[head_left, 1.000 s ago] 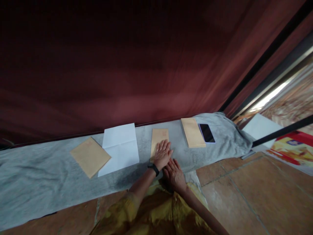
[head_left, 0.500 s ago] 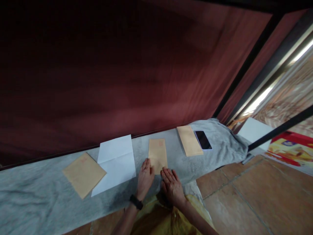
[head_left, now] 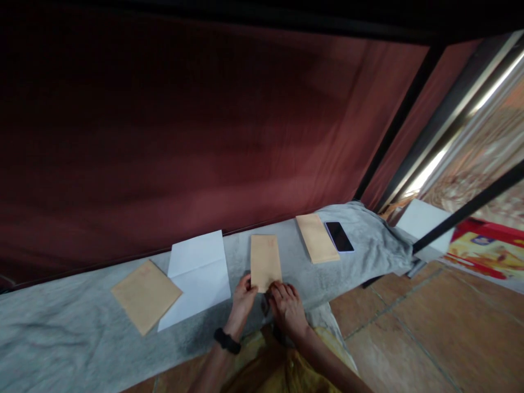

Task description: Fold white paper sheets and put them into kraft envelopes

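Note:
A small brown paper envelope (head_left: 265, 259) with a faint reddish mark lies in front of me on a grey cloth (head_left: 292, 240). My left hand (head_left: 243, 300) grips its lower left corner, thumb on top and fingers curled under. At the lower right corner, my right hand (head_left: 287, 310) has its fingers bent and pressed together on the edge; its fingertips are partly hidden. To the left is a creased sheet of white paper (head_left: 198, 275), with another brown envelope (head_left: 146, 297) overlapping its lower left side.
Further right lie more brown envelopes (head_left: 317, 238), seemingly stacked, beside a dark-screened phone (head_left: 339, 237). A dark red fabric panel (head_left: 229, 164) rises behind the cloth. Black frame bars (head_left: 399, 123), a white box (head_left: 423, 221) and a red printed carton (head_left: 487, 251) stand at the right.
My left hand has gone from lying flat on the envelope's left edge to gripping its lower corner. The right hand's fingers have curled in at the bottom edge. The view has shifted slightly.

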Tool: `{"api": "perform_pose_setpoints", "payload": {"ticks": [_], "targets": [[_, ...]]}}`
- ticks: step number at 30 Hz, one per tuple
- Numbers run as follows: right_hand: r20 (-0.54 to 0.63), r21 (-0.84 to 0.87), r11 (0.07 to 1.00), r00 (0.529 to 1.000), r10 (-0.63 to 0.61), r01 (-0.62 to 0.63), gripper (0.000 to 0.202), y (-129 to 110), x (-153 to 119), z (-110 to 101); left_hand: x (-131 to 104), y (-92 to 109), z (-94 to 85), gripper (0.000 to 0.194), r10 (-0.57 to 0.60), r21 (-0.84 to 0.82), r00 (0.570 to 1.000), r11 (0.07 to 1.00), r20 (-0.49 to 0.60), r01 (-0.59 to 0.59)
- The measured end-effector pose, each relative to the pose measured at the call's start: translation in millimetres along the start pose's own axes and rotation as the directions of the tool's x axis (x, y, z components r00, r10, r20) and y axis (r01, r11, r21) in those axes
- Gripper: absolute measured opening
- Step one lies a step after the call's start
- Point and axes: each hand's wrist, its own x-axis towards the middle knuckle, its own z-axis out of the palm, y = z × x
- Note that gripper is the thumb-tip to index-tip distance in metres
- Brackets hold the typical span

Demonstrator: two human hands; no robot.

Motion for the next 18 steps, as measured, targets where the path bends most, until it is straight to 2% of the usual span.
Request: {"api": "perform_pose_setpoints", "payload": {"ticks": [4, 6, 7, 9, 11, 13, 15, 17, 18], "targets": [[-0.013, 0.026, 0.997, 0.998, 0.069, -0.069, 0.039, 0.0, 12.6, -4.7, -8.9, 18.9, 12.0, 0.038, 0.077, -0.014, 0.997, 0.997, 0.009, -0.077], [-0.041, 0.154, 0.974, 0.984, 0.172, -0.164, 0.038, 3.9, 21.3, -8.4, -14.0, 30.7, 18.7, 0.041, 0.124, -0.005, 0.990, 0.992, 0.061, -0.124], [-0.051, 0.284, 0.933, 0.968, 0.246, -0.223, 0.035, 6.6, 26.0, -10.5, -16.4, 35.8, 21.6, 0.044, 0.144, -0.004, 0.986, 0.989, 0.087, -0.145], [-0.021, 0.578, 0.755, 0.919, 0.393, -0.310, 0.031, 11.9, 35.6, -14.0, -20.5, 41.7, 26.4, 0.046, 0.163, 0.008, 0.982, 0.986, 0.093, -0.164], [0.041, 0.751, 0.565, 0.878, 0.477, -0.342, 0.044, 14.5, 43.3, -15.3, -23.6, 41.2, 30.6, 0.049, 0.112, 0.011, 0.991, 0.994, 0.067, -0.113], [0.087, 0.817, 0.460, 0.864, 0.497, -0.347, 0.056, 12.3, 47.0, -13.5, -26.3, 35.9, 35.7, 0.053, -0.002, -0.069, 0.996, 0.998, 0.090, 0.008], [0.142, 0.882, 0.331, 0.858, 0.493, -0.336, 0.058, 6.5, 46.1, -9.2, -28.1, 29.5, 42.2, 0.055, -0.101, -0.229, 0.982, 0.964, 0.162, 0.136], [0.229, 0.922, 0.165, 0.838, 0.495, -0.350, 0.055, 0.6, 41.9, -4.4, -28.2, 24.6, 48.0, 0.049, -0.138, -0.360, 0.969, 0.910, 0.207, 0.206], [0.265, 0.923, 0.113, 0.822, 0.504, -0.367, 0.055, -1.2, 39.5, -2.4, -27.1, 23.1, 49.6, 0.044, -0.145, -0.390, 0.968, 0.895, 0.204, 0.216]]}}
